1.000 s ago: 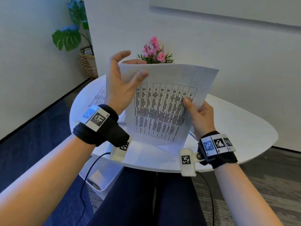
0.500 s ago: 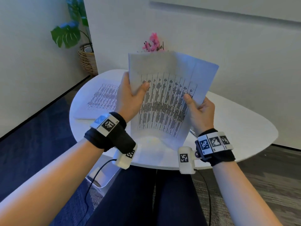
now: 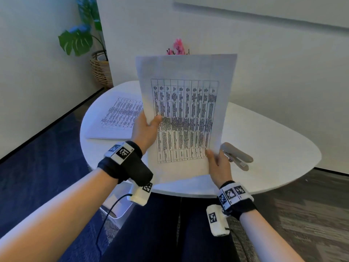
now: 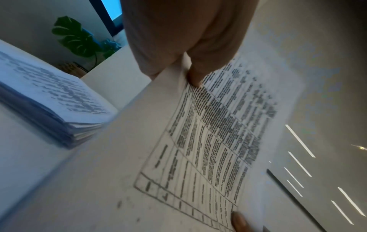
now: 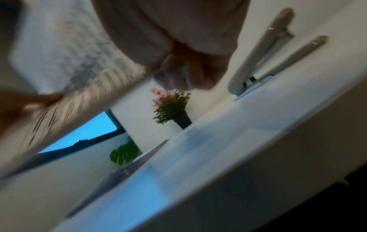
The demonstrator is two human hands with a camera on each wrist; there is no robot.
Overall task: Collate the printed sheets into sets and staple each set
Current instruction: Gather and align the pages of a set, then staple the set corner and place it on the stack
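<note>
So the big change: the held set of white printed sheets with the black table grid (image 3: 186,118) has squared up. A second ago the pages were fanned, one corner sticking out to the right behind the front page, and the left hand was up at the top edge. Now it reads as one neat upright rectangle, edges lined up as far as I can tell, and it sits high enough to hide most of the pink flowers behind it. My read is that this set is collated and jogged, so stapling comes next.

The round white table (image 3: 273,146) is under all of this, bottom edge of the set hanging just above it. The remaining stack of printed sheets (image 3: 117,118) lies flat on the table's left side, apart from the held set, near the left wrist.

The left hand (image 3: 145,133) has slid down to mid-height on the left edge, thumb on the front, fingers curled behind. The right hand (image 3: 220,165) has dropped to the lower right corner, pinching it the same way.

The grey metal stapler (image 3: 236,156) has come into view too, lying on the table just right of the right hand, not touched. Handy, since that hand only needs a short reach.
</note>
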